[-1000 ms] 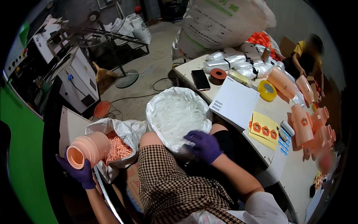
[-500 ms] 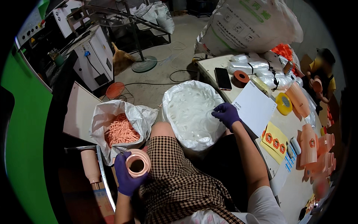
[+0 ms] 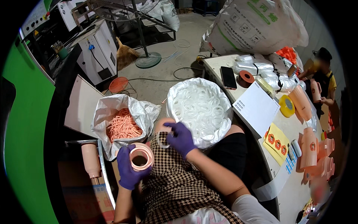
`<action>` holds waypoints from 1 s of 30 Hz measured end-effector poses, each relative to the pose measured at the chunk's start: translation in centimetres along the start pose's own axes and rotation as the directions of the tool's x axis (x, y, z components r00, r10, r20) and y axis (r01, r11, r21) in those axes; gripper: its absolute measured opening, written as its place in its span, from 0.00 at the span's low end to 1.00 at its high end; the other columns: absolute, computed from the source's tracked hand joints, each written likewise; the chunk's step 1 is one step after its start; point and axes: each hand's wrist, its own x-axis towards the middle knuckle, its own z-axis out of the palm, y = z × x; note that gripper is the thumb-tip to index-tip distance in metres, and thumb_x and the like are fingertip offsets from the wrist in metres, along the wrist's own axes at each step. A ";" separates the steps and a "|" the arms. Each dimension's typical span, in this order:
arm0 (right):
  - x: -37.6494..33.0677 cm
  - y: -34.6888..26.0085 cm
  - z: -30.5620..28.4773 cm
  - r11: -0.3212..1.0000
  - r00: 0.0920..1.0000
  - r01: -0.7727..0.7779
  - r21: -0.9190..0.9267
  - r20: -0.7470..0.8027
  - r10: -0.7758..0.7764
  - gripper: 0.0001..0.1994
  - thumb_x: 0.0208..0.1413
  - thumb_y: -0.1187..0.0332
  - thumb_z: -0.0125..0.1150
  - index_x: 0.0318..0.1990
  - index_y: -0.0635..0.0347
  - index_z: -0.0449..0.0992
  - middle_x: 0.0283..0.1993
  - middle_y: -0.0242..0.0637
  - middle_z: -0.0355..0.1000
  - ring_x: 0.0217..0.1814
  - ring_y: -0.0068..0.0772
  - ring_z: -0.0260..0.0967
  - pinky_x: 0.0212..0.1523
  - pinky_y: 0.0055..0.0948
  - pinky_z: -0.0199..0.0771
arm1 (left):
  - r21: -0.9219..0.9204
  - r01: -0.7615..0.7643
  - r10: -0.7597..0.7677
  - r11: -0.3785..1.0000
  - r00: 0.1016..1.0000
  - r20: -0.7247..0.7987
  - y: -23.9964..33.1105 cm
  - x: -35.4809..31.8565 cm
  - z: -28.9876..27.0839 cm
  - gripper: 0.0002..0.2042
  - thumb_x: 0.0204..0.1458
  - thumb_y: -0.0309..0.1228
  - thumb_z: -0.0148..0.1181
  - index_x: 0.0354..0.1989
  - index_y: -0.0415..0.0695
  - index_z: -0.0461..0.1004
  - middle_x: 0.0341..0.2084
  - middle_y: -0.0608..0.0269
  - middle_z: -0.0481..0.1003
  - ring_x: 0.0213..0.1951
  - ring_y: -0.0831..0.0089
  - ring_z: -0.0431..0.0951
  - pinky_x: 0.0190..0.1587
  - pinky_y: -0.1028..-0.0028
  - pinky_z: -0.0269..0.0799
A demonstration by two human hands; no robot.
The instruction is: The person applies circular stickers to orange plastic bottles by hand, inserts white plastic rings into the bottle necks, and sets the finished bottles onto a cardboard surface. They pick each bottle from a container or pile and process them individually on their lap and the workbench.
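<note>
Our left hand grips the pink bottle, long axis rising toward us, open upward; our right hand pinches a clear ring just right of it, apart.

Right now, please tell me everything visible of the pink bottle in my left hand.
The pink bottle looks like plastic, with a stepped round rim and no cap. Its open mouth faces the camera, dark inside. The purple-gloved left hand grips its side, near the checked cloth. Its lower part is mostly hidden.
</note>
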 end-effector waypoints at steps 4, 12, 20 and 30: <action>-4.7 0.7 1.7 0.974 0.972 0.052 -0.219 0.235 0.001 0.15 0.57 0.68 0.63 0.52 0.52 0.81 0.39 0.44 0.71 0.42 0.49 0.72 0.47 0.41 0.74 | 0.061 -0.130 0.130 0.990 0.991 0.009 0.3 0.2 -0.8 0.37 0.35 0.39 0.83 0.55 0.41 0.72 0.43 0.55 0.77 0.44 0.53 0.78 0.50 0.59 0.71; -7.7 1.1 -3.7 0.557 0.634 0.704 -0.442 0.745 -0.210 0.16 0.58 0.66 0.59 0.54 0.55 0.76 0.47 0.37 0.71 0.48 0.39 0.73 0.48 0.37 0.75 | 0.119 -0.218 0.224 0.969 0.974 -0.042 0.8 1.3 0.3 0.29 0.38 0.34 0.79 0.50 0.39 0.72 0.41 0.53 0.78 0.42 0.51 0.78 0.47 0.56 0.71; -6.2 1.1 -4.2 0.422 0.625 0.769 -0.479 0.701 -0.344 0.12 0.55 0.64 0.60 0.47 0.51 0.78 0.54 0.36 0.69 0.54 0.41 0.70 0.52 0.39 0.73 | 0.079 -0.265 0.265 0.961 0.964 0.002 0.6 1.6 -1.0 0.32 0.38 0.35 0.79 0.52 0.34 0.74 0.45 0.47 0.78 0.45 0.48 0.79 0.51 0.55 0.75; -2.6 -7.2 -2.9 0.939 0.795 0.344 -0.022 0.540 -0.278 0.10 0.59 0.74 0.65 0.47 0.64 0.83 0.50 0.46 0.81 0.46 0.39 0.80 0.47 0.33 0.79 | 0.068 -0.269 0.273 0.961 0.961 -0.045 2.2 2.7 -1.0 0.28 0.37 0.32 0.79 0.49 0.36 0.75 0.43 0.50 0.78 0.44 0.51 0.80 0.50 0.56 0.75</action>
